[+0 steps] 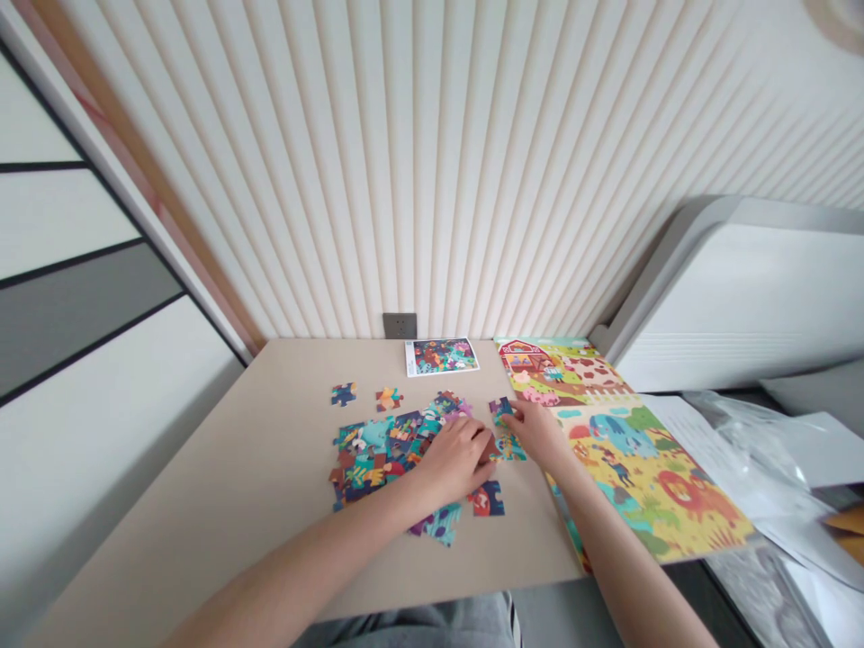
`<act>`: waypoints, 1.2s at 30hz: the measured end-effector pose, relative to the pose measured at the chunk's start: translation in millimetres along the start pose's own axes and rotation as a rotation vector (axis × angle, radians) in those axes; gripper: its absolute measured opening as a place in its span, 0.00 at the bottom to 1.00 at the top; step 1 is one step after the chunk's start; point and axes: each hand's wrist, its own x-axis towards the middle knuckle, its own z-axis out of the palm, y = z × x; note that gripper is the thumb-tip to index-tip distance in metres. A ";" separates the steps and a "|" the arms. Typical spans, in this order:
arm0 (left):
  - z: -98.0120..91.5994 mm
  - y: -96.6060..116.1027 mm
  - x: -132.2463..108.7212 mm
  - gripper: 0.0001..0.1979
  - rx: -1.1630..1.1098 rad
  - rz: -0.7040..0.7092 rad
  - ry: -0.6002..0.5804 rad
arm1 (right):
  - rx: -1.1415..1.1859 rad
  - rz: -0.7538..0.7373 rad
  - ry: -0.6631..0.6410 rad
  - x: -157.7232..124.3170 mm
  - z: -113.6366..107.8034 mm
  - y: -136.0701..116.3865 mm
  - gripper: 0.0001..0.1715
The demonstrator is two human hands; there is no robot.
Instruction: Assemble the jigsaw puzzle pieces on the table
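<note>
A heap of colourful jigsaw pieces (384,445) lies in the middle of the beige table (256,477). My left hand (454,459) rests on the heap's right side, fingers curled down over some pieces. My right hand (535,430) sits just to the right of it and pinches a small group of joined pieces (500,412) between thumb and fingers. More joined pieces (508,447) lie between both hands. Two loose pieces (344,393) (389,398) lie apart behind the heap, and others (487,499) near my left wrist.
A small reference picture card (441,356) lies at the back by a wall socket (400,325). Two finished puzzle boards (563,371) (648,477) lie on the right, overhanging the table edge. White papers and a plastic bag (756,441) lie further right, below a white appliance (742,297).
</note>
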 end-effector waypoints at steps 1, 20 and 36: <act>0.8 -0.3 -1.1 0.17 0.002 -0.002 0.004 | -0.012 -0.002 -0.013 1.4 2.4 0.4 0.08; -29.2 -9.8 -34.1 0.17 -0.024 0.046 -0.068 | -0.136 -0.299 -0.068 -34.8 -16.2 21.2 0.21; -26.9 -48.4 -25.4 0.33 0.151 -0.023 -0.122 | -0.121 -0.385 -0.090 -64.8 -8.3 39.3 0.22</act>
